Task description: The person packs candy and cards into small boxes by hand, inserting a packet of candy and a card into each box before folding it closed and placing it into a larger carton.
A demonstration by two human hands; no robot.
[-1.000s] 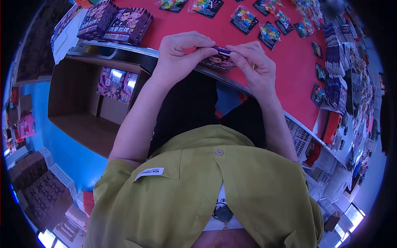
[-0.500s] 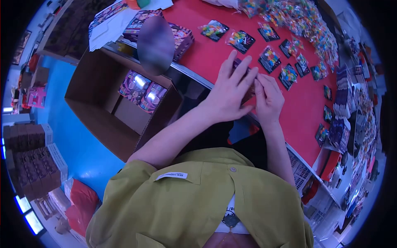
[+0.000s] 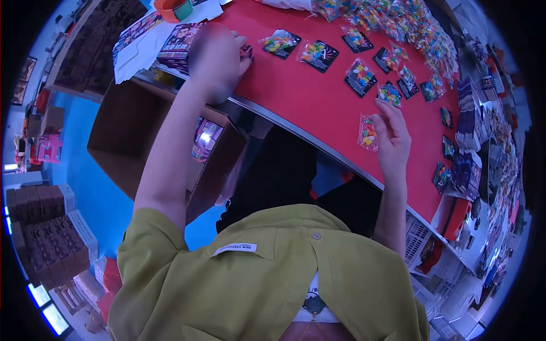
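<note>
My left hand (image 3: 220, 61) is at the far left of the red table, on a small purple printed box (image 3: 248, 52). Its fingers curl around that box, while a blurred patch hides much of the back of the hand. Beside it lies a stack of similar printed boxes (image 3: 176, 46). At the right, my right hand (image 3: 393, 136) has thumb and fingers bent at the edge of a small clear bag of coloured candies (image 3: 368, 133), which it seems to pinch. Several candy bags with black cards (image 3: 360, 78) lie beyond it.
An open cardboard carton (image 3: 133, 119) with printed boxes inside stands left of the table's metal edge (image 3: 284, 124). A heap of candy bags (image 3: 409, 28) covers the back right. Stacked printed cartons (image 3: 469, 122) line the right side. Papers and a tape roll (image 3: 173, 9) lie at upper left.
My left hand has moved from the table's middle up and left to the printed boxes. My right hand has shifted slightly right and down, and the candy bag beside it now shows.
</note>
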